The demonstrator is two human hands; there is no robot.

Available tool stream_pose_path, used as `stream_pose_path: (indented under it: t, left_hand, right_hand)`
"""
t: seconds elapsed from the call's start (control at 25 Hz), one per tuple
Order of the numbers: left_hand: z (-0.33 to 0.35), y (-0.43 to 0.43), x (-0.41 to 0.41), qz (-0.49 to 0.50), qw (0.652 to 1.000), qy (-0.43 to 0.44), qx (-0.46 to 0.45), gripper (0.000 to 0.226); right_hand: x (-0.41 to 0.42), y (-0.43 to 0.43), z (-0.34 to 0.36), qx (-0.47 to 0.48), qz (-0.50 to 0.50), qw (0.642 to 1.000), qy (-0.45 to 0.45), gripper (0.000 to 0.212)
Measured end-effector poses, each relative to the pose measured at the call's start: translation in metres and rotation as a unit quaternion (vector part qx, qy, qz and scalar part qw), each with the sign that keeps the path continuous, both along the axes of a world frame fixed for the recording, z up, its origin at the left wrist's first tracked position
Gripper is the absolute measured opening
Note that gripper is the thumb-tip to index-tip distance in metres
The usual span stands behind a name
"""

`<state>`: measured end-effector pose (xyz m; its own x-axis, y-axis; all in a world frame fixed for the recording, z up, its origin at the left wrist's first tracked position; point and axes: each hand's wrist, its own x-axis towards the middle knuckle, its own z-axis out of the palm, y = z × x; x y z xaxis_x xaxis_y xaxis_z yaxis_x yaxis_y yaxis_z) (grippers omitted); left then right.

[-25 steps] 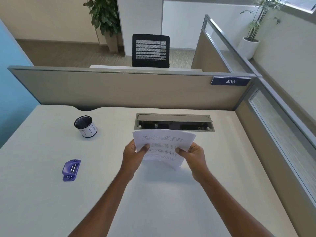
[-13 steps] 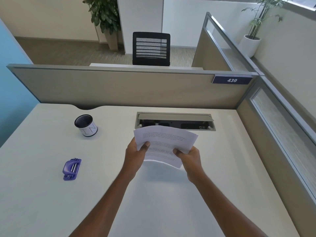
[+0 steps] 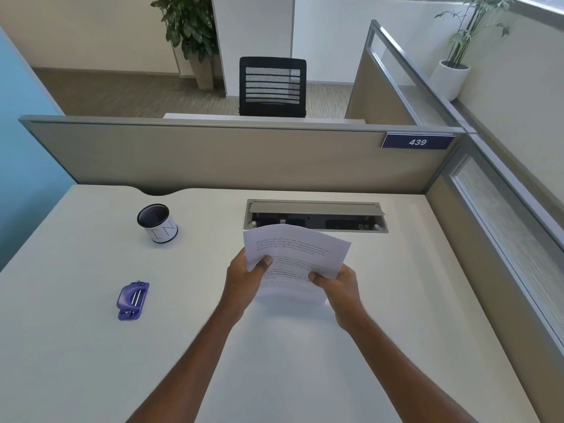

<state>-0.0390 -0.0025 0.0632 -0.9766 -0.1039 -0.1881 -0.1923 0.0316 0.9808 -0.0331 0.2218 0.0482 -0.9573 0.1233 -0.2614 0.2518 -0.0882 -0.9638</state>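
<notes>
Both of my hands hold a few printed white paper sheets above the middle of the white desk. My left hand grips the sheets' left edge, thumb on top. My right hand pinches their lower right edge. The sheets are fanned and bowed upward, with the top one skewed clockwise. A purple hole punch lies on the desk to the left, apart from both hands. A black mesh cup with a white label stands at the back left.
An open cable tray is set into the desk just behind the sheets. Beige partitions close the desk at the back and right, with a 439 plate. A black chair stands beyond.
The top sheet has skewed further clockwise and risen at the back. My right hand has slid lower along the right edge. The hole punch and cup have not moved.
</notes>
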Motion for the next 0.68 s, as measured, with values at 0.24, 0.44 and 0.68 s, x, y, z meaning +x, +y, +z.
stream_pose_path:
  t: [0.24, 0.44, 0.68]
  left_hand:
    - [0.000, 0.005, 0.004, 0.020, 0.999, 0.000, 0.026, 0.048]
    - [-0.002, -0.012, -0.005, 0.085, 0.987, -0.003, 0.134, 0.027]
    - [-0.001, -0.027, -0.005, 0.085, 0.952, -0.015, 0.294, 0.035]
  right_hand:
    - [0.005, 0.003, -0.008, 0.020, 0.023, 0.999, -0.015, 0.043]
    - [0.011, 0.020, -0.014, 0.055, 0.080, 0.995, -0.032, 0.035]
    - [0.019, 0.034, -0.015, -0.092, 0.041, 0.994, -0.034, 0.037]
